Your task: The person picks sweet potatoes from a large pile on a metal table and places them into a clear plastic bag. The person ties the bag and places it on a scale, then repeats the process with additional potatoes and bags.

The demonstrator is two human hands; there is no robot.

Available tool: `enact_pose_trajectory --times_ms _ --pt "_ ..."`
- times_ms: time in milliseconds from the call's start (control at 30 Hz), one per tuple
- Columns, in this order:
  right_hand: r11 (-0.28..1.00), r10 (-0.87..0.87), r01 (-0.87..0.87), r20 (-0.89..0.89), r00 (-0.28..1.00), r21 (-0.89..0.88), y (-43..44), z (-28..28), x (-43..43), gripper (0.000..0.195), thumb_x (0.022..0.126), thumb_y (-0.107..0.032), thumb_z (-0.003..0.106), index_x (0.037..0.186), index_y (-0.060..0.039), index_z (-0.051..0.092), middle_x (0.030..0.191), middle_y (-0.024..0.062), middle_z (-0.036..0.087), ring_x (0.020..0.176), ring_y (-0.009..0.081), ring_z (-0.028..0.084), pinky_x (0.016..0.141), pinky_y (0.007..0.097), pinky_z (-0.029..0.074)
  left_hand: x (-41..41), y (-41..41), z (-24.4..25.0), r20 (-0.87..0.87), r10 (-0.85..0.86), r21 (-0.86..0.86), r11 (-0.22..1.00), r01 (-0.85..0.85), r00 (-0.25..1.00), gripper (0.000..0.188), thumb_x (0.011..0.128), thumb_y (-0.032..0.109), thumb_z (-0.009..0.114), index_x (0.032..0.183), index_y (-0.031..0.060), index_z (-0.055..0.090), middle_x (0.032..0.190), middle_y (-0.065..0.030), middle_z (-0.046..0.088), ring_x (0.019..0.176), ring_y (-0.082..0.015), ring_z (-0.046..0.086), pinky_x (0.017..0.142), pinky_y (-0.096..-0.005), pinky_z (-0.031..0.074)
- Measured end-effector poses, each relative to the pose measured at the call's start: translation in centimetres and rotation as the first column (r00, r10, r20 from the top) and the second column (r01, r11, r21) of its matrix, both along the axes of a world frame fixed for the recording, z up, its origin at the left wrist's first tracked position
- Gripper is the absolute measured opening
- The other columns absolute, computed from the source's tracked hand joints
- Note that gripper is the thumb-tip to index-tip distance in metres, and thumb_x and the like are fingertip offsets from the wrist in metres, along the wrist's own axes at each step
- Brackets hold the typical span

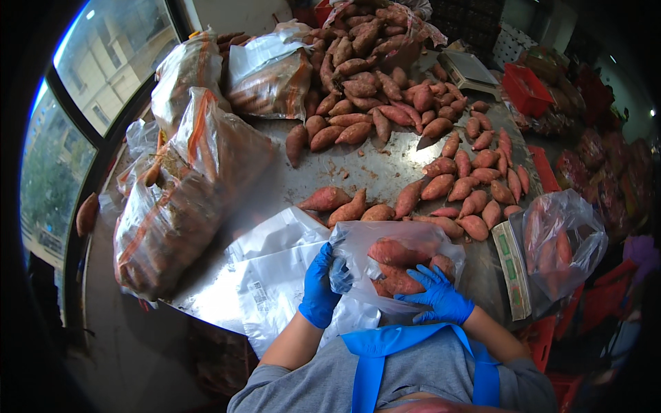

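A clear plastic bag (pixel 356 237) with several sweet potatoes (pixel 395 252) inside lies on the metal table right before me. My left hand (pixel 321 286), in a blue glove, grips the gathered mouth of this bag at its left end. With fingers spread, my right hand (pixel 436 293), gloved too, rests against the bag's right side over the sweet potatoes. Flat plastic bags (pixel 279 273) are stacked beneath and to the left of the filled one. Loose sweet potatoes (pixel 348 206) lie just beyond the bag.
Large filled woven sacks (pixel 160 237) crowd the table's left side by the window. A big heap of sweet potatoes (pixel 361 77) covers the back. On the right, a weighing scale (pixel 511 273) bears another bagged portion (pixel 563 248). A second scale (pixel 467 69) and a red crate (pixel 526 90) stand farther back.
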State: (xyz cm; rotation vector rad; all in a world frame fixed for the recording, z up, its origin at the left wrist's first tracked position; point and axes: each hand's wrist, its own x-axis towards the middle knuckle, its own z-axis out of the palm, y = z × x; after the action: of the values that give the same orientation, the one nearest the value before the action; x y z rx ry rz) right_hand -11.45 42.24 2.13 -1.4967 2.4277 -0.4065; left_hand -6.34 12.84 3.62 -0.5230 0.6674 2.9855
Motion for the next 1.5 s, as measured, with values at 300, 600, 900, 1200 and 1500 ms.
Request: enact_pose_trajectory --times_ms 300,600,900,1200,1500 --pt "0.989 -0.111 0.115 0.05 0.993 -0.093 2.3 -0.1 0.0 0.033 0.071 -0.04 0.072 0.081 -0.0086 0.07 0.139 0.0175 0.041 0.129 0.0408 0.035 0.105 0.0477 0.032 -0.6 -1.6 -0.8 0.101 0.103 -0.074 0.993 -0.096 0.99 0.03 0.096 0.036 0.047 0.112 0.0115 0.056 0.064 -0.0008 0.051 0.052 -0.0141 0.049 0.05 -0.0281 0.042" --pt "0.918 -0.388 0.394 0.121 0.914 -0.032 3.5 3.4 0.4 0.021 0.075 -0.03 0.069 0.075 -0.0095 0.063 0.088 0.0104 0.065 0.085 0.0306 0.061 0.074 0.0379 0.049 -1.5 -1.9 -1.1 0.14 0.155 -0.097 0.985 -0.142 0.978 0.03 0.096 0.034 0.048 0.115 0.0124 0.057 0.068 0.0007 0.054 0.056 -0.0129 0.051 0.053 -0.0282 0.044" --pt "0.904 -0.427 0.376 0.435 0.792 0.202 5.4 3.5 0.5 0.036 0.079 -0.045 0.065 0.08 -0.0087 0.064 0.077 0.0145 0.062 0.071 0.0351 0.06 0.064 0.0407 0.048 -1.3 -1.6 0.1 0.172 0.184 -0.129 0.978 -0.163 0.968 0.033 0.096 0.032 0.048 0.122 0.0131 0.057 0.067 0.0018 0.054 0.054 -0.0109 0.05 0.05 -0.0258 0.041" --pt "0.959 -0.237 0.256 -0.145 0.961 0.124 9.5 0.9 -1.2 0.027 0.071 -0.038 0.069 0.078 -0.0121 0.065 0.084 0.0117 0.063 0.087 0.0327 0.057 0.079 0.0428 0.044 -0.8 -2.7 -0.8 0.003 0.107 -0.116 0.988 -0.106 0.994 0.033 0.096 0.029 0.048 0.124 0.0124 0.057 0.069 0.0033 0.055 0.057 -0.0078 0.05 0.05 -0.0217 0.041" --pt "0.861 -0.503 0.379 -0.459 0.732 -0.339 6.8 10.3 -3.5 0.02 0.071 -0.005 0.064 0.087 -0.0156 0.071 0.083 0.0107 0.06 0.084 0.0319 0.057 0.074 0.0413 0.047 -0.5 -2.2 1.1 0.105 0.129 -0.213 0.972 -0.104 0.986 0.033 0.095 0.028 0.049 0.123 0.0126 0.057 0.064 0.0031 0.052 0.05 -0.0082 0.047 0.047 -0.0225 0.041"
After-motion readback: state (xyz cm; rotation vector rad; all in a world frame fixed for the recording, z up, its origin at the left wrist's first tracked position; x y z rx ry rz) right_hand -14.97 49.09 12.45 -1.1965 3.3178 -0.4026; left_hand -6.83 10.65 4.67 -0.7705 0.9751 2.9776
